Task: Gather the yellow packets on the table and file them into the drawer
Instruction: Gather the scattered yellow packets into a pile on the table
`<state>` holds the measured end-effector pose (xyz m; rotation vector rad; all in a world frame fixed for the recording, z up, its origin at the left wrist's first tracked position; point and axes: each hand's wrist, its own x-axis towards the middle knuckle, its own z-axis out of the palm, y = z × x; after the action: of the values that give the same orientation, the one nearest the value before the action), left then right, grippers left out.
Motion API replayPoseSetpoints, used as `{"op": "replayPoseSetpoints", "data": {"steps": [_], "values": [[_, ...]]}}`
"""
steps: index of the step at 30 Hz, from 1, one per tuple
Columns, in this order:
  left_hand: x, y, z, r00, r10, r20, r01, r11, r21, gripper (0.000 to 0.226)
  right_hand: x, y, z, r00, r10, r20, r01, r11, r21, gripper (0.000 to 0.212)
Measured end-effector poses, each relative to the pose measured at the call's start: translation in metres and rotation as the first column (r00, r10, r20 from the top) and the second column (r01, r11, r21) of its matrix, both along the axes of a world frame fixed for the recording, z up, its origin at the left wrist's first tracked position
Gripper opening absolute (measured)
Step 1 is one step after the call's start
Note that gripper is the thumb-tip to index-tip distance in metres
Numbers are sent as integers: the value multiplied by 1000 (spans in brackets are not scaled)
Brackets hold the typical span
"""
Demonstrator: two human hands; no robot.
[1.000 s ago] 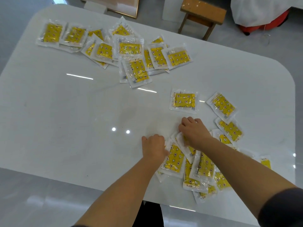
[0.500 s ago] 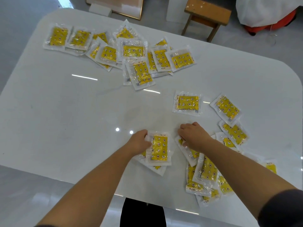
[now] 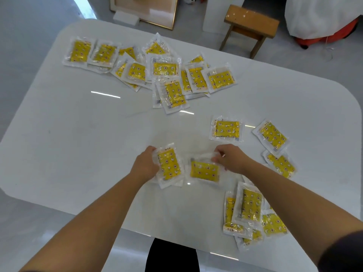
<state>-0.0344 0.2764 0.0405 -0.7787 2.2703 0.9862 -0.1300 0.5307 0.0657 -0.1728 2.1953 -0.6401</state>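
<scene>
Holding a small packet stack [image 3: 169, 167] in the left hand [image 3: 144, 165] while the right hand [image 3: 231, 159] pinches one packet [image 3: 204, 170] mid-bench, both grips closed; slick wrappers may slide out, no drawer visible.

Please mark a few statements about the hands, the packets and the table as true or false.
1. The left hand holds an upright yellow plastic-wrapped packet. True.
2. The right hand is empty and lifted clear of everything. False: its grip is on the corner of a sideways yellow packet.
3. A large cluster of overlapping yellow packets lies at the far side of the glossy white table. True.
4. A drawer stands open on the table. False: no drawer is in view.
5. A brown wooden stool stands on the floor beyond the table. True.
</scene>
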Motion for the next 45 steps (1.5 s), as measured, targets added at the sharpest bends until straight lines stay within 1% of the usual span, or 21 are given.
{"op": "replayPoseSetpoints", "data": {"steps": [2,3,4,6,9,11,12,13,15,18,20,23,26,28,29,31,33,35,39,42,45], "values": [[3,-7,3,991,-131,32,135,971,-197,54,5,1,-7,997,76,6,-77,992,102,11],[3,-9,4,975,-218,51,223,926,-303,56,7,1,-10,994,113,1,-111,980,167,6],[2,-8,6,943,-327,60,322,855,-407,56,9,2,-11,989,146,-6,-140,960,242,11],[-3,-6,3,829,-557,40,494,698,-519,56,13,-2,-11,961,266,-77,-220,901,375,42],[-14,1,-2,557,-830,40,714,453,-534,63,20,-18,-10,866,450,-217,-330,842,428,72],[-21,6,-5,350,-936,30,771,270,-577,69,27,-33,-14,839,495,-227,-357,815,457,82],[-23,9,-6,282,-959,43,775,201,-599,69,30,-39,-18,841,493,-225,-343,806,483,84],[-24,11,-6,247,-966,83,795,152,-587,66,34,-44,-21,848,479,-228,-317,802,507,83],[-25,15,-6,271,-944,185,830,132,-542,63,38,-52,-26,868,439,-233,-258,798,544,76],[-26,17,-5,383,-884,267,820,192,-538,62,41,-58,-29,907,357,-222,-190,818,542,61],[-25,15,-6,483,-828,283,812,303,-500,53,41,-59,-28,937,296,-184,-171,851,496,53],[-23,10,-5,587,-755,293,782,434,-448,42,42,-57,-23,975,188,-118,-123,900,418,37],[-20,1,-2,661,-704,258,740,555,-382,45,45,-54,-22,988,137,-71,-98,914,394,27],[-19,-4,3,711,-662,238,701,637,-321,51,45,-52,-23,998,70,0,-66,933,354,29],[-20,-6,6,758,-613,222,652,704,-282,53,43,-50,-24,999,25,35,-35,946,322,32],[-25,-12,11,893,-419,161,443,881,-166,50,34,-46,-24,991,-118,63,100,967,235,35],[-36,-21,13,982,-164,91,170,984,-56,45,20,-43,-21,933,-353,73,345,933,101,37],[-48,-28,14,998,53,36,-55,998,31,47,4,-42,-15,818,-562,120,567,824,-12,32],[-68,-35,18,931,364,-12,-355,913,200,35,-25,-43,-5,678,-697,232,727,683,-75,19],[-89,-29,20,871,491,-17,-461,828,318,39,-49,-41,-1,570,-774,274,820,558,-128,15],[-117,-15,24,859,511,-42,-465,811,355,29,-74,-34,1,458,-846,274,888,424,-175,23]]}}
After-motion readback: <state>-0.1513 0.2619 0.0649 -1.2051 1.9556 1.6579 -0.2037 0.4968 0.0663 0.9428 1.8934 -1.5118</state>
